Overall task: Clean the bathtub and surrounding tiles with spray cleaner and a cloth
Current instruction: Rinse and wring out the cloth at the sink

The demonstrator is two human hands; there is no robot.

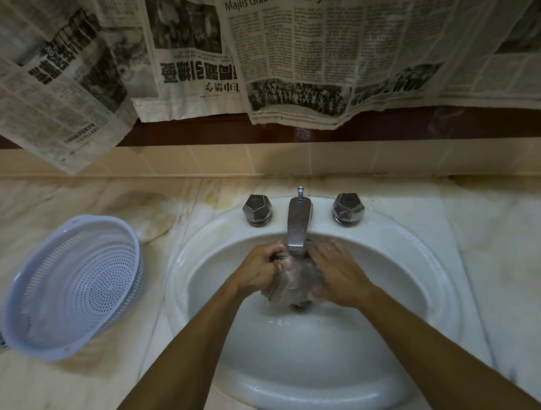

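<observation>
Cloth sits bunched and wet at the centre of the view, held between both hands directly under the spout, over the middle of the basin. Newspaper sheets hang across the whole 12 o'clock band, covering the wall above a dark red ledge and a row of beige tiles. Marble table spreads from 9 o'clock to 3 o'clock around the white sink, whose bowl fills the view from the centre down to 6 o'clock. A pale blue perforated basket lies tilted on the table at 9 o'clock, well apart from the sink. The left hand has its grip curled tight round the cloth's left side; the right hand wraps its grip round the right side, fingers bent over the fabric. The metal tap stands just above the hands toward 12 o'clock, with one faceted knob to its 9 o'clock and another knob to its 3 o'clock.
</observation>
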